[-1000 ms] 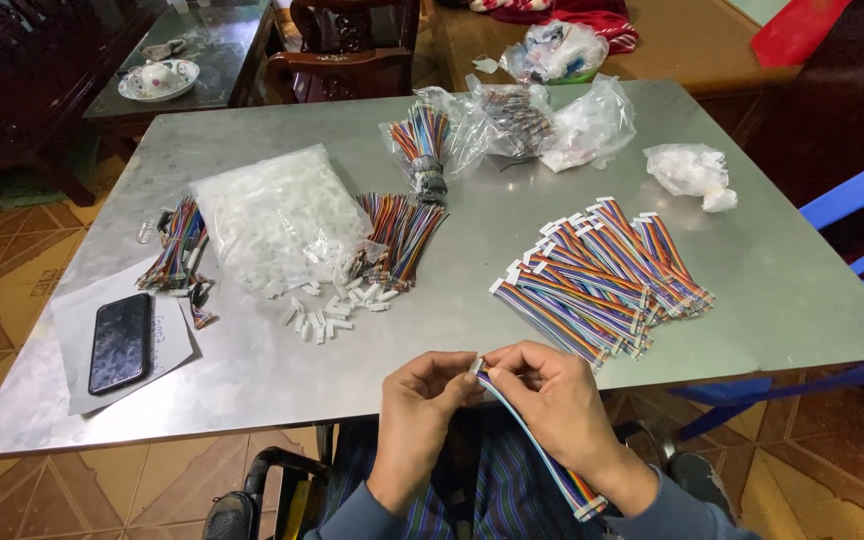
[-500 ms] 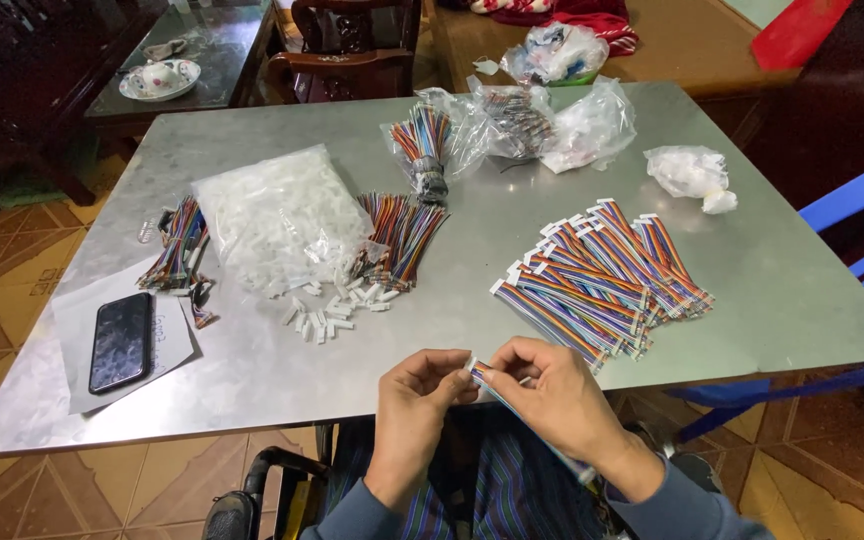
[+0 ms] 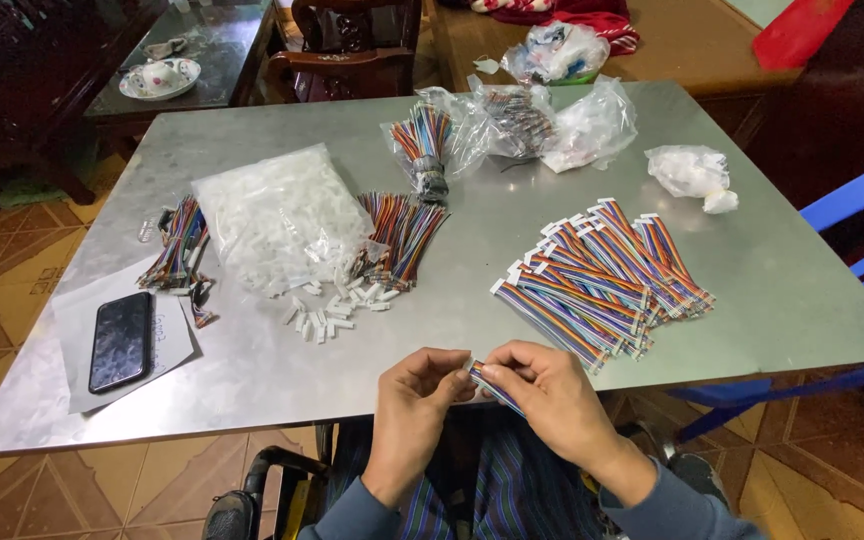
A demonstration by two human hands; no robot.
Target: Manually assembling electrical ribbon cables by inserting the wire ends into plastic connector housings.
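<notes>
Both hands meet at the near edge of the tabletop. The left hand and the right hand have their fingers pinched on one striped ribbon cable. Finished cables lie just beyond.

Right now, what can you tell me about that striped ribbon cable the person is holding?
The ribbon cable is a flat band of thin wires in rainbow colours, side by side, plastic-coated by the look of it. Its upper end sits pinched between the left hand and the right hand, at the near edge of the metal table. The rest slants down to the right behind the right hand, toward the lap. Whether a connector is fitted is too small to tell.
</notes>
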